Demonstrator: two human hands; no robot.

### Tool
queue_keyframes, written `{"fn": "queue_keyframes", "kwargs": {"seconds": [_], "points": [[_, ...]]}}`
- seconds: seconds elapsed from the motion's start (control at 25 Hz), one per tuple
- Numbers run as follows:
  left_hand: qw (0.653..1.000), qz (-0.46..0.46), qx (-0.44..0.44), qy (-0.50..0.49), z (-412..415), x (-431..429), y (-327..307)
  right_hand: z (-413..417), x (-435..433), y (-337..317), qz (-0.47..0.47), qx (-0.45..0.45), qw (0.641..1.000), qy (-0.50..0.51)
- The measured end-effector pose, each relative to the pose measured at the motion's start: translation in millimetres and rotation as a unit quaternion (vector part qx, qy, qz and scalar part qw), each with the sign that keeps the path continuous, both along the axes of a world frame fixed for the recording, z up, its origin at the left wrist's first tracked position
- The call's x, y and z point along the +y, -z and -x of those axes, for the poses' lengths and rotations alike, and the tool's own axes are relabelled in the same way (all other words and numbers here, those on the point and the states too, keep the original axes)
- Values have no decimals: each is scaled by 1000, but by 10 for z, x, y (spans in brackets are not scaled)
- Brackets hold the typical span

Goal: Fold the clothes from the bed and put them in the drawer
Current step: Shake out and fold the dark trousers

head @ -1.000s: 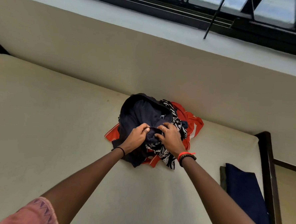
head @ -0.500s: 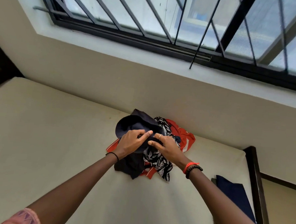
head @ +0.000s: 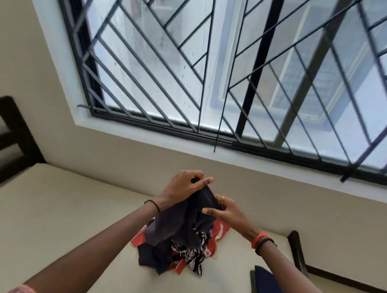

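Observation:
A dark navy garment (head: 183, 222) hangs lifted above the bed, its lower end still touching the pile. My left hand (head: 183, 186) pinches its top edge, fingers curled over the cloth. Lower and to the right, my right hand (head: 226, 213) grips the same garment, thumb on its front. Under it on the cream mattress (head: 59, 217) lie a black-and-white patterned piece (head: 192, 255) and a red garment with white marks (head: 219, 232). No drawer is in view.
A folded dark blue cloth (head: 270, 289) lies at the bed's right end beside the dark wooden footboard (head: 297, 250). The dark headboard (head: 5, 135) stands at the left. A beige wall and a barred window (head: 238, 69) rise behind the bed.
Both hands have lifted the navy garment up off the pile, the left hand rising higher. The camera has tilted upward, so the window fills more of the view.

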State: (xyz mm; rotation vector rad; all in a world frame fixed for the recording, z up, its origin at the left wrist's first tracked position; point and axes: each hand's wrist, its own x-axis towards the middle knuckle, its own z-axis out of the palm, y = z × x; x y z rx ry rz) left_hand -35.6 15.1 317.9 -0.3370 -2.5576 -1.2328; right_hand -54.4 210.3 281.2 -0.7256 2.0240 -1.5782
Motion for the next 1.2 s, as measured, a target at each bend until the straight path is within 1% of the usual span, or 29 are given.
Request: {"fn": "queue_keyframes", "kwargs": {"seconds": [0.08,0.16,0.24,0.32,0.4,0.44,0.52,0.64,0.72,0.84,0.92,1.08,1.2], "points": [[1000,4,25,10,-67,137,-410,-84,198,-199,-19,8,1000,-19],[999,19,33,17,-148,253,-751,-158,389,-400,-21,24,999,-7],[998,39,42,3,-211,311,-1000,-174,567,-663,-2,65,997,50],[996,68,37,-32,-311,352,-1228,-193,739,-1047,35,108,988,103],[993,108,18,-38,-369,370,-1418,-210,864,-1522,74,131,981,120],[992,121,6,-20,-406,393,-1529,-238,917,-1791,83,144,979,119],[994,104,-1,34,-467,450,-1762,-310,1014,-2254,72,174,976,111],[997,31,28,66,-543,553,-2228,-420,1107,-2671,61,208,970,106],[995,-11,58,79,-608,639,-2600,-502,1147,-2813,65,215,970,95],[991,-11,101,91,-640,725,-3035,-571,1223,-2820,48,195,978,64],[987,-34,130,86,-679,738,-3256,-585,1289,-2700,26,168,985,41],[970,-114,212,20,-733,558,-3632,-647,1329,-2394,-28,131,991,-7],[959,-133,249,-29,-745,360,-3869,-704,1259,-2353,-50,105,993,-28]]}}
